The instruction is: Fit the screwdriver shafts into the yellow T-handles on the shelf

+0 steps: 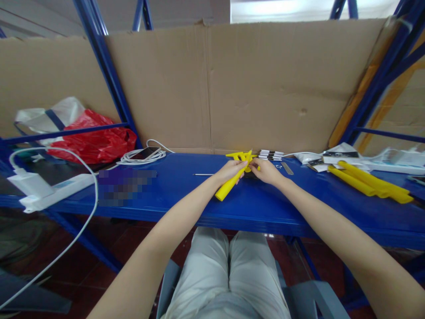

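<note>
My left hand (233, 170) is closed round a long yellow plastic piece (226, 189), whose wide, tube-like end points down toward the front of the table. Its far end narrows and slants up to the right. At that far end, my right hand (267, 171) has its fingers bent and pinched together against the yellow piece; exactly what the fingertips grip is partly hidden. Just behind my hands lie more yellow parts (235, 155). A dark item under my right hand is mostly covered. To the left of my left hand lies a thin metal rod (203, 174), possibly a screwdriver shaft.
Small white-and-black packets (270, 154) and a flat grey strip (287, 168) lie right of my hands. Yellow tubes (372, 181) rest farther right. A white power strip (63, 188), a coiled cable (128, 158) and a red bag (96, 137) are left. Cardboard (265, 88) stands behind.
</note>
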Demonstrator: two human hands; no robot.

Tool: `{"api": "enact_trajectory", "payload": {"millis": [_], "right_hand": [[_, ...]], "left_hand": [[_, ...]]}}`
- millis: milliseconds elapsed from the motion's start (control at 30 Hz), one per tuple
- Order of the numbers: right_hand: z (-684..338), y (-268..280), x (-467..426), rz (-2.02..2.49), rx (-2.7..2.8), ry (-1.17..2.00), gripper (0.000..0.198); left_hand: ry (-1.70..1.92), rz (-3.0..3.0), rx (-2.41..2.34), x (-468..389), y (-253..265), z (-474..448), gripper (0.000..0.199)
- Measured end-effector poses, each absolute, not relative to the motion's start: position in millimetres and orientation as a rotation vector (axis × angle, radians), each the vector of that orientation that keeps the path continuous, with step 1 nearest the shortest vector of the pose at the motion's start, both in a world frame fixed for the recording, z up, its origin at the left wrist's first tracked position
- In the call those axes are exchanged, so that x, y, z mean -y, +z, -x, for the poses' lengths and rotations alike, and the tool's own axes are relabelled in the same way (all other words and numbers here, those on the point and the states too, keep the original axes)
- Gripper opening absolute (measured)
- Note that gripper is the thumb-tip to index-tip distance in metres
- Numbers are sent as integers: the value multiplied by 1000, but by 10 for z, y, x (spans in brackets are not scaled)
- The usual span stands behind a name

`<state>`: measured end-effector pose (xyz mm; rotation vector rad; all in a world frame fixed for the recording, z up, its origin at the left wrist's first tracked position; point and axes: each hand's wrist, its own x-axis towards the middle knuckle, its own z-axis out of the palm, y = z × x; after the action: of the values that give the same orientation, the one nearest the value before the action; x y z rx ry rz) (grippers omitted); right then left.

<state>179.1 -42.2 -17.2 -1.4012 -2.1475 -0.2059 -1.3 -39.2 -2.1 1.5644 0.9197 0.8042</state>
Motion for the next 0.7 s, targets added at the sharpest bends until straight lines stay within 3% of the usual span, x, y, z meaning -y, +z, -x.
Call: {"api": "enact_trajectory", "payload": {"millis": [433,700], "right_hand": [[-2029,-76,396,1503,2066,-340,24],[-2721,-105,341,2136,1890,-278,27]], "left_hand": [[874,-1527,-1011,487,64,17,27],[945,-1507,-1013,461,76,47,30]]}}
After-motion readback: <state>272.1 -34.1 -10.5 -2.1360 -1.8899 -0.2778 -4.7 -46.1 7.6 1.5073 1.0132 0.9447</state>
